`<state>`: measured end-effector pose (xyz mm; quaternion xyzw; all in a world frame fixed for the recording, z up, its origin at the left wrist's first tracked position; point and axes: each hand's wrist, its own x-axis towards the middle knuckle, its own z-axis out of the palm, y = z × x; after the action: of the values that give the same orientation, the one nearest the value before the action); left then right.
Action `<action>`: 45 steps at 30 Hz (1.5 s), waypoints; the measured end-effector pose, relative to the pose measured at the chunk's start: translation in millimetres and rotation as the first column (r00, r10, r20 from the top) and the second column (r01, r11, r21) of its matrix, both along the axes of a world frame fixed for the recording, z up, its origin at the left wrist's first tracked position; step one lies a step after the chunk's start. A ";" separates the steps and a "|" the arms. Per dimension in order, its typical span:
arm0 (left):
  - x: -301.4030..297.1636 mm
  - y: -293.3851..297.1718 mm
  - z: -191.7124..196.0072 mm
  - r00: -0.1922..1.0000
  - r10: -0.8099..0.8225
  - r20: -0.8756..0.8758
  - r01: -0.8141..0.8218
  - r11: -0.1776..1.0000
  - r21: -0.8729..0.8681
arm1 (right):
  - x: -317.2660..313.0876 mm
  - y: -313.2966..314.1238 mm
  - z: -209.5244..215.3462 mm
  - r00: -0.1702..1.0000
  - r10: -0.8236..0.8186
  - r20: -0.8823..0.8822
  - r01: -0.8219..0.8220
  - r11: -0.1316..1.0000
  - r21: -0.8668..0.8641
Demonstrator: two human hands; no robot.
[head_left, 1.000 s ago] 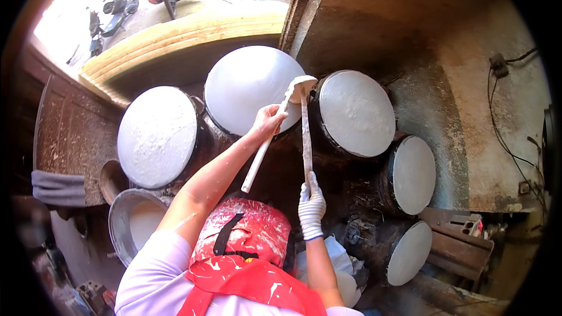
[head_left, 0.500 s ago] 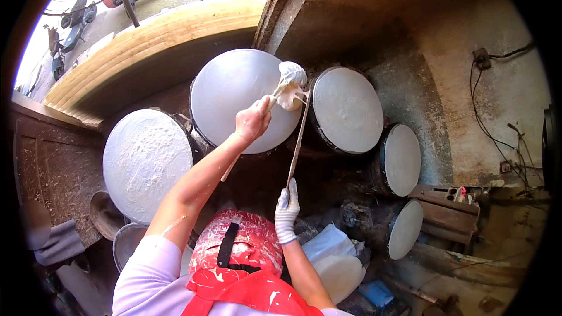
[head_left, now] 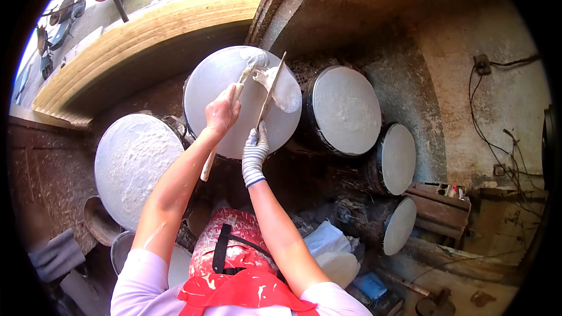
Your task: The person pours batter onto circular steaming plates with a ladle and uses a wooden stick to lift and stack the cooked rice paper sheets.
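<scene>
My left hand (head_left: 221, 111), bare, is closed round a long-handled tool (head_left: 208, 165) whose head is coated in thick white stuff (head_left: 255, 60). That head is over the large round vat (head_left: 213, 88), whose surface is smooth and white. My right hand (head_left: 255, 151), in a striped white glove, grips a thin, flat stick (head_left: 270, 95). The stick slants up across the vat, and a white mass (head_left: 286, 95) lies beside it, with a strand towards the tool head. Whether the tool's head is a scoop or a paddle cannot be told under the coating.
On the left stands a vat with a lumpy white surface (head_left: 137, 167). Several more white-topped vats curve along the right, the nearest big one (head_left: 346, 111) beside the middle vat. A pale curved ledge (head_left: 158, 29) runs behind. Cables (head_left: 477, 105) hang on the right wall.
Both hands have moved to the left, the right also forward over the vat. The white-coated tool head has shifted left, and the stick now lies across the vat's right part.
</scene>
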<state>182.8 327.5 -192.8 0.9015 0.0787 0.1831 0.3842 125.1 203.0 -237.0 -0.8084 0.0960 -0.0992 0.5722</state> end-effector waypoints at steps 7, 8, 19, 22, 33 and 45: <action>-8.9 -0.8 3.5 0.999 0.000 -0.038 -0.001 0.999 -0.043 | -50.6 -37.8 -17.4 0.986 -0.170 -0.001 0.169 0.985 -0.019; -7.7 -2.0 4.6 0.999 -0.002 -0.043 0.000 0.999 -0.047 | -45.8 -32.9 -18.8 0.989 -0.146 0.009 0.146 0.987 -0.060; -14.0 -1.2 2.4 0.993 0.006 -0.117 -0.020 0.993 -0.118 | -42.8 -43.2 -18.2 0.985 -0.169 0.021 0.170 0.979 -0.113; -17.6 -3.7 1.7 0.988 0.011 -0.152 -0.028 0.993 -0.114 | -23.1 -24.3 -8.9 0.996 -0.074 -0.041 0.074 0.997 -0.008; -32.5 19.2 -4.5 0.987 0.084 -0.137 -0.107 0.981 -0.165 | -10.1 -20.8 1.6 0.998 -0.031 0.047 0.037 0.991 -0.131; -34.0 10.8 -33.4 0.997 0.079 -0.018 -0.075 0.810 -0.582 | -4.3 -52.9 -27.1 0.977 -0.019 -0.212 0.136 0.820 0.556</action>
<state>148.8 338.3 -226.2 0.7364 0.1661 0.1687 0.6338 120.8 150.2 -264.0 -0.6026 0.2103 -0.0089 0.7698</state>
